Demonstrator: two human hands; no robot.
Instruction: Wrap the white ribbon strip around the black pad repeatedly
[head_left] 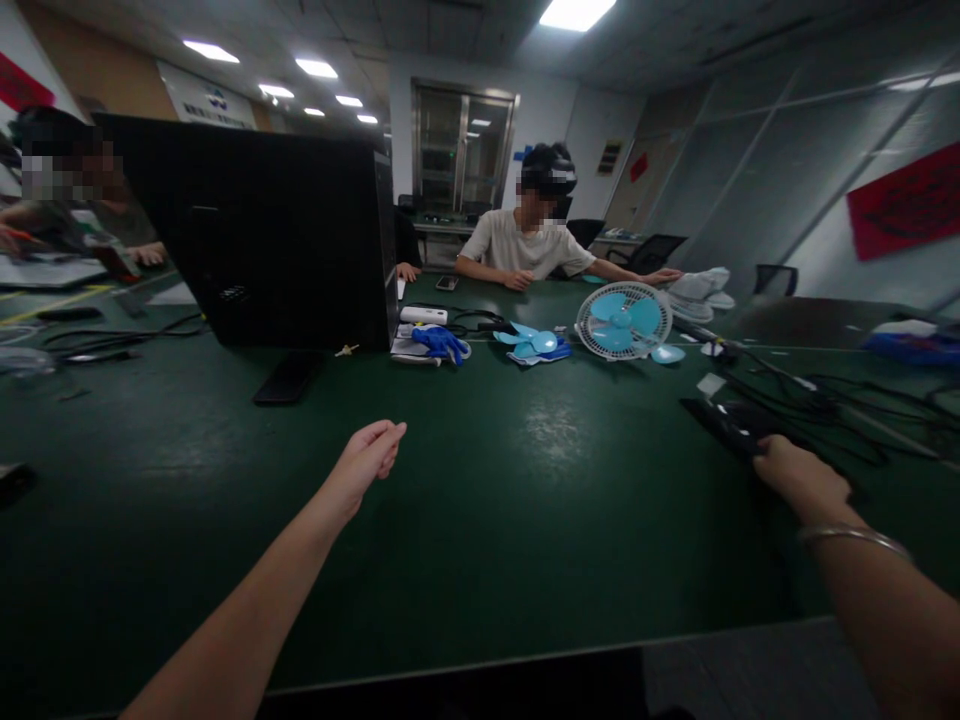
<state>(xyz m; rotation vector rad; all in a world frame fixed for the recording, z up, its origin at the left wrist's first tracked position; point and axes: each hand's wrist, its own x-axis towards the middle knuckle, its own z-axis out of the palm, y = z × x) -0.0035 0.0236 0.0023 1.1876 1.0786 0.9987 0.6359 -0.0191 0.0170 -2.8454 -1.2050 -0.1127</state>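
Note:
My left hand [366, 458] is raised over the near half of the green table, fingers curled closed and thumb pressed on them, with nothing showing in it. At the right, my right hand [802, 480] grips the near end of a flat black item [731, 425] with shiny spots; its exact kind is unclear. Loose black cables [832, 395] lie just beyond that item. Ahead stands a small fan [622, 320] with light-blue blades in a white cage. Left of it, a light-blue fan blade [534, 342] rests on a blue-and-white cloth piece.
A large black computer case [277, 235] stands at the left, with a black phone [289, 380] before it. Nearby lie keys [346, 350], blue-and-grey work gloves [439, 345] and a white power bank [424, 315]. Across the green table [480, 560], a person [525, 245] reaches toward white wrapped things.

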